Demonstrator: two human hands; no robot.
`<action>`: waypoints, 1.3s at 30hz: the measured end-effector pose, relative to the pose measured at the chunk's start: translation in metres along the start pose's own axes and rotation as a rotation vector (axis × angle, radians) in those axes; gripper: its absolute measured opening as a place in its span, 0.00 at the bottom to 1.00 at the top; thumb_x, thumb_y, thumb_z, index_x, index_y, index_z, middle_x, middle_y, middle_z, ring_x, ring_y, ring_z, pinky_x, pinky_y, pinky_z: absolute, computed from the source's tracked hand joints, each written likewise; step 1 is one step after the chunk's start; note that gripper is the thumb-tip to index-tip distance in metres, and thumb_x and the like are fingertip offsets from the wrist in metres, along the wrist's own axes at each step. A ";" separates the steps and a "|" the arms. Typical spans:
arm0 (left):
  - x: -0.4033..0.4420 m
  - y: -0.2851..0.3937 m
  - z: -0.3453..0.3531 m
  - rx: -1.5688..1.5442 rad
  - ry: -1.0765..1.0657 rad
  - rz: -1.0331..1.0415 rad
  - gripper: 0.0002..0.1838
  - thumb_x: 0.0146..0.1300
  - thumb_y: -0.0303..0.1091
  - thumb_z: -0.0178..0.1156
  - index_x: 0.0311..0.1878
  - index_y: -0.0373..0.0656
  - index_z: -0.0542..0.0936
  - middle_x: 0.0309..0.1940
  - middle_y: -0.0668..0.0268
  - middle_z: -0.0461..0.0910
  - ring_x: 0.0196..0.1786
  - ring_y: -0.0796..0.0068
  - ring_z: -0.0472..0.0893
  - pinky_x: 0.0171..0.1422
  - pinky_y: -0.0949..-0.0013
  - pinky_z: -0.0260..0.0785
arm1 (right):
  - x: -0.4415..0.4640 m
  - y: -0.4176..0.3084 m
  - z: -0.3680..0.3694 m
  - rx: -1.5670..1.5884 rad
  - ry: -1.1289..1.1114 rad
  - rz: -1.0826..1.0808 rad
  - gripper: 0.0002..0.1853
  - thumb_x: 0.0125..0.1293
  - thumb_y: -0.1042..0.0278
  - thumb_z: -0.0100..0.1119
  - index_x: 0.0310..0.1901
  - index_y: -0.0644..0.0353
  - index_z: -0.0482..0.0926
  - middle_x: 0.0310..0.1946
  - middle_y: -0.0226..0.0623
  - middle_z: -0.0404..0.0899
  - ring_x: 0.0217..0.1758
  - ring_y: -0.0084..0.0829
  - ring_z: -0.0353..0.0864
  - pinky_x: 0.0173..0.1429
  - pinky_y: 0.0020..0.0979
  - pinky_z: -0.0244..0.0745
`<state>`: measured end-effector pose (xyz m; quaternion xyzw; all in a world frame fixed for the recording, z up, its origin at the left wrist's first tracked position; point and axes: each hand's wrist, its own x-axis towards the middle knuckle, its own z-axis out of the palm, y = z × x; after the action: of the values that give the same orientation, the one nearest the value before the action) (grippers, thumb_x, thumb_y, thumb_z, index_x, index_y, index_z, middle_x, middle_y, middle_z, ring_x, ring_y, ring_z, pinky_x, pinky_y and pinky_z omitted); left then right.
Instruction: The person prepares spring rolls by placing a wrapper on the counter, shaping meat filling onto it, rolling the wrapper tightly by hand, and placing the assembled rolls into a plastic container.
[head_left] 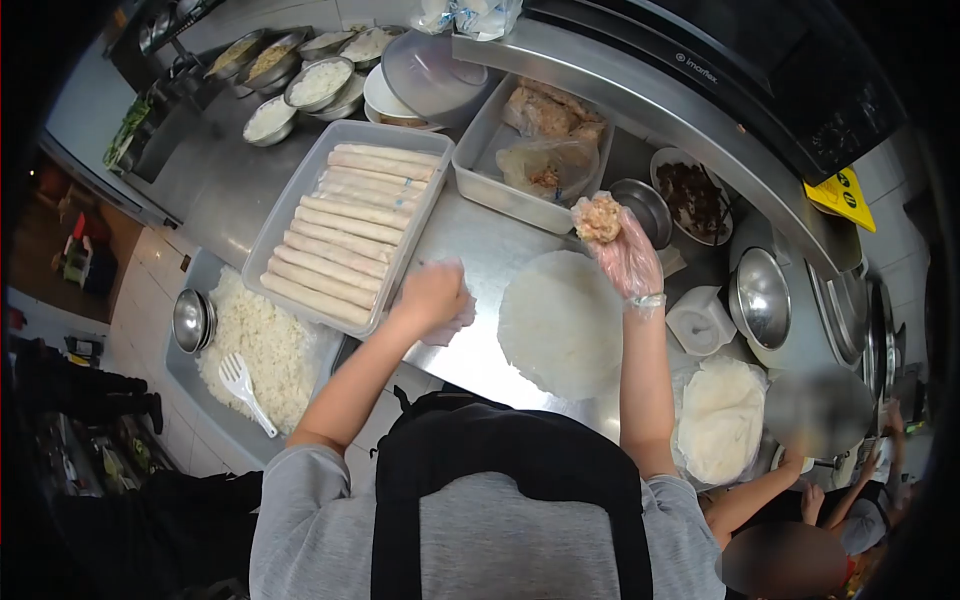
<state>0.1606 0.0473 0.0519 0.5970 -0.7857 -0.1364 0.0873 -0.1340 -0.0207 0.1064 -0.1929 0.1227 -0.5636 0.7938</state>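
Note:
My right hand [630, 260], in a clear plastic glove, holds a lump of pale minced filling [599, 218] above the steel counter. Just below and left of it, a round translucent wrapper sheet [560, 320] lies flat on the metal. My left hand [437, 297] is bare and closed on a crumpled pale cloth [458, 325], against the counter beside a plastic tub [347, 133]. Rows of long pale rolls [335, 240] fill that tub. Behind my right hand stands a grey bin [520, 200] with bagged filling [548, 112] in it.
At lower left, a grey tub holds cooked rice [255, 350], a white slotted spatula [240, 385] and small metal bowls [190, 320]. Stacked wrappers [720, 420] sit at right, below a steel bowl [760, 298]. Other people's arms [755, 500] reach in at lower right. A shelf [650, 110] overhangs the back.

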 end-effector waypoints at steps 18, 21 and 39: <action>-0.023 -0.029 0.066 -0.359 0.455 0.173 0.22 0.56 0.16 0.53 0.56 0.39 0.78 0.49 0.48 0.80 0.59 0.53 0.78 0.62 0.61 0.69 | -0.177 -0.169 0.073 -1.824 0.643 -0.675 0.21 0.58 0.67 0.63 0.53 0.60 0.75 0.44 0.42 0.81 0.47 0.35 0.81 0.51 0.33 0.76; -0.024 -0.009 0.055 -0.492 0.497 0.007 0.16 0.55 0.18 0.56 0.48 0.37 0.80 0.39 0.51 0.83 0.47 0.54 0.83 0.52 0.62 0.74 | -0.164 -0.195 0.042 -2.190 0.763 -0.374 0.20 0.53 0.64 0.65 0.49 0.55 0.78 0.39 0.47 0.82 0.45 0.42 0.82 0.50 0.39 0.76; -0.021 -0.021 0.067 -0.462 0.519 -0.090 0.20 0.53 0.26 0.62 0.52 0.41 0.77 0.41 0.56 0.80 0.45 0.59 0.79 0.51 0.61 0.70 | -0.172 -0.231 0.051 -1.872 0.511 -0.091 0.18 0.60 0.66 0.64 0.48 0.67 0.80 0.41 0.39 0.84 0.42 0.27 0.81 0.50 0.27 0.73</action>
<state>0.1657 0.0694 -0.0178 0.6105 -0.6586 -0.1581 0.4107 -0.3664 0.0824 0.2507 -0.6229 0.6825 -0.2928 0.2458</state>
